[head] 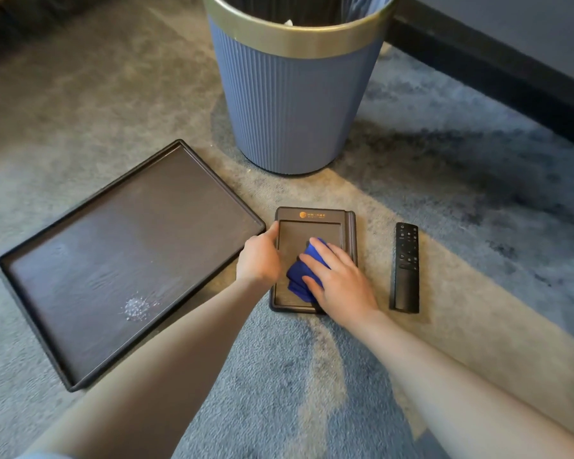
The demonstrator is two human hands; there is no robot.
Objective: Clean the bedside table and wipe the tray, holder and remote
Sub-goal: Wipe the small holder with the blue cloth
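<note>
Centrally in the frame, the holder lay flat on the carpet, a small gold logo with unreadable lettering along its top edge. The right hand pressed a folded blue cloth into its recess, fingers spread flat over it. The left hand steadied the holder's left edge, fingers curled, thumb on the rim. The tray sat at left, the remote at right, the bin above.
</note>
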